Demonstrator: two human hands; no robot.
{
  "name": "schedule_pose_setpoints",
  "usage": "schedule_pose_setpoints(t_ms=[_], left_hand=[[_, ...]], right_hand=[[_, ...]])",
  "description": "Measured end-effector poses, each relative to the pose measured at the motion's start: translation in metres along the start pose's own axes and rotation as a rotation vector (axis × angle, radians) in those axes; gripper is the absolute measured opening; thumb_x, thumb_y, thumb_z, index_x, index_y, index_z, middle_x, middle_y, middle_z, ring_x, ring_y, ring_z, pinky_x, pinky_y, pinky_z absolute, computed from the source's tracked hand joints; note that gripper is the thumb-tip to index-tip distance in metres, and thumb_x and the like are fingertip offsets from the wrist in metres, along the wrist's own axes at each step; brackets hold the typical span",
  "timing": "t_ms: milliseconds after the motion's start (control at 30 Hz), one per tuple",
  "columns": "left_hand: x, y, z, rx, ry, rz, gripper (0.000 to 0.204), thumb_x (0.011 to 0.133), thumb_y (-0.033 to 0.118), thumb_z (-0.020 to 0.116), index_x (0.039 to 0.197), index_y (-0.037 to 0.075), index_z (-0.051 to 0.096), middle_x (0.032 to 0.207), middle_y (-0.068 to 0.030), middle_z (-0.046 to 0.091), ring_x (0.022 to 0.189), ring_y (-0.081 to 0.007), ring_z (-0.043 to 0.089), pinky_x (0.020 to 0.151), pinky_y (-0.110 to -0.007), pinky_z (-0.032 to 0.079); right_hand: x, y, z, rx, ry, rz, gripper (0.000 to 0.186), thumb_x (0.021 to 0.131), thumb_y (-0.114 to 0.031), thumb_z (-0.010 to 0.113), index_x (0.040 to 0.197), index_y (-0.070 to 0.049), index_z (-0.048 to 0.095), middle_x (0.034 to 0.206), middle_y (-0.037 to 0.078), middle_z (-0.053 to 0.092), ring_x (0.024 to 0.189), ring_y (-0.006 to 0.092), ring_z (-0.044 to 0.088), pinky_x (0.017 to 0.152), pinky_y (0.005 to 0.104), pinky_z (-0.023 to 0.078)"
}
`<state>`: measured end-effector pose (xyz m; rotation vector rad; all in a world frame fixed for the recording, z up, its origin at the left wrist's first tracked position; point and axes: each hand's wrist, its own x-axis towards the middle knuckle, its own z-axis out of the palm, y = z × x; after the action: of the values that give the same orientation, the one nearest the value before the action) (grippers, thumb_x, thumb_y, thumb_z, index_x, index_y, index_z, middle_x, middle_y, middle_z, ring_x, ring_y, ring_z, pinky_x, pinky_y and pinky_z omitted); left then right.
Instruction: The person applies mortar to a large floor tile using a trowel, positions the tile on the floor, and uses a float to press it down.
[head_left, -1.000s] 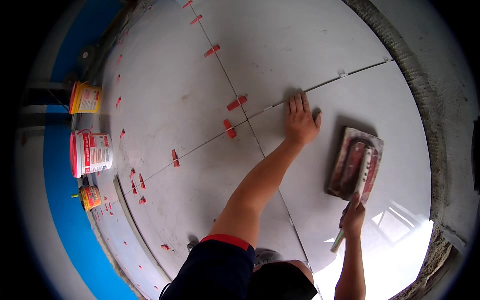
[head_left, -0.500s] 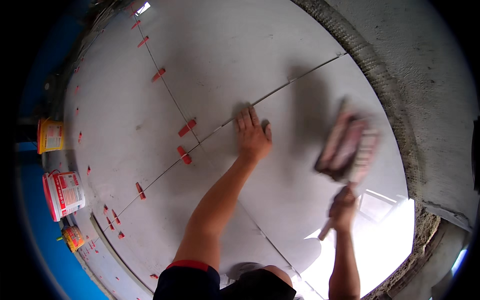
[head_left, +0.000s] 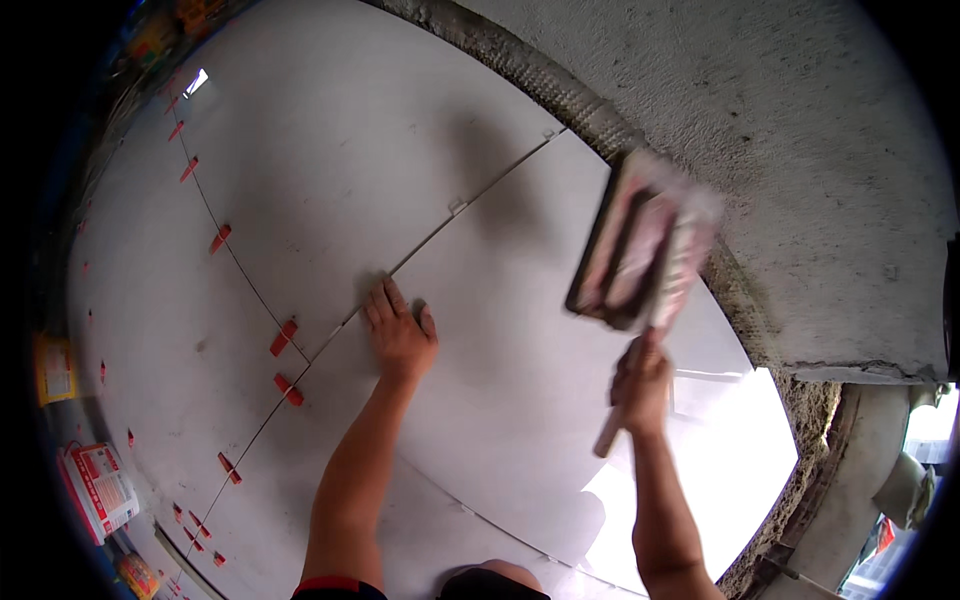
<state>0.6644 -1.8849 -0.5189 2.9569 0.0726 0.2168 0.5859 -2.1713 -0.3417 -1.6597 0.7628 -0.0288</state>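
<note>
Two bare hands reach out before you over large, pale, glossy tiles. Your left hand (head_left: pixel 403 342) lies palm down on the right-hand tile (head_left: pixel 510 350), thumb spread, grasping nothing, its fingertips at the dark seam (head_left: pixel 425 243) that divides this one from the upper tile (head_left: pixel 330 170). Your right hand (head_left: pixel 643 388) is clenched around the handle of a broad rectangular tool (head_left: pixel 635 250), reddish and pale, whose blurred head is seen against the right-hand tile's outer edge. Its shadow (head_left: pixel 500 195) seems to fall well apart from it, so the tool appears lifted off the surface, though the blur leaves some doubt. As for how far along things are, the tiles lie side by side, and red wedges (head_left: pixel 289 389) sit along the seams to the left of your left hand. To the right of that hand, the same seam carries small pale clips (head_left: pixel 458 207) with no red wedges showing, so that stretch looks less finished. The right-hand tile appears laid in position; whether it is level or firmly bedded cannot be told. Beyond it run a rough mortar edge (head_left: pixel 515 60) and grey concrete (head_left: pixel 790 200). Far to the left are a red-and-white bucket (head_left: pixel 100 490) and a yellow bucket (head_left: pixel 56 370).
</note>
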Motion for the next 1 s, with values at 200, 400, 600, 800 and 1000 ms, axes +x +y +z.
schedule_pose_setpoints(t_ms=[200,400,600,800,1000], left_hand=[[-0.001,0.011,-0.001,-0.081,0.03,0.019,0.076,0.095,0.033,0.057,0.148,-0.011,0.026,0.149,-0.0272,0.031,0.135,-0.0422,0.034,0.116,-0.055,0.026],[-0.002,-0.01,-0.015,-0.059,0.063,-0.001,0.075,0.094,0.033,0.057,0.148,-0.011,0.027,0.148,-0.0282,0.031,0.135,-0.0434,0.034,0.116,-0.054,0.025],[0.002,0.016,-0.009,-0.104,0.031,0.011,0.073,0.095,0.032,0.055,0.147,-0.011,0.028,0.148,-0.0283,0.034,0.135,-0.0432,0.035,0.117,-0.053,0.026],[0.001,-0.014,0.012,0.073,0.074,0.091,0.069,0.096,0.028,0.055,0.147,-0.011,0.029,0.147,-0.0274,0.036,0.136,-0.0418,0.036,0.117,-0.051,0.026],[0.0,-0.005,-0.003,0.02,0.023,0.025,0.068,0.096,0.025,0.055,0.148,-0.01,0.029,0.148,-0.0275,0.036,0.137,-0.0413,0.035,0.119,-0.05,0.024]], right_hand=[[0.058,0.014,-0.008,-0.158,-0.295,0.309,0.056,0.101,-0.061,0.043,0.076,-0.011,0.048,0.055,0.0,0.043,0.039,0.0119,0.039,0.037,0.0323,0.037],[0.024,-0.069,-0.014,-0.053,-0.082,-0.021,0.061,0.098,-0.068,0.041,0.073,-0.013,0.044,0.053,-0.002,0.039,0.037,0.0094,0.035,0.034,0.0269,0.03],[0.073,0.051,-0.001,-0.25,-0.051,0.196,0.06,0.099,-0.064,0.043,0.067,-0.014,0.044,0.05,-0.002,0.039,0.037,0.0116,0.039,0.035,0.0319,0.036],[0.061,-0.051,-0.008,-0.251,-0.283,0.26,0.059,0.098,-0.068,0.042,0.076,-0.013,0.048,0.057,-0.002,0.042,0.043,0.0107,0.04,0.041,0.0297,0.037],[0.002,-0.007,-0.002,-0.116,-0.101,0.036,0.064,0.101,-0.066,0.033,0.07,-0.011,0.045,0.051,0.0,0.042,0.038,0.0105,0.042,0.036,0.0285,0.037]])
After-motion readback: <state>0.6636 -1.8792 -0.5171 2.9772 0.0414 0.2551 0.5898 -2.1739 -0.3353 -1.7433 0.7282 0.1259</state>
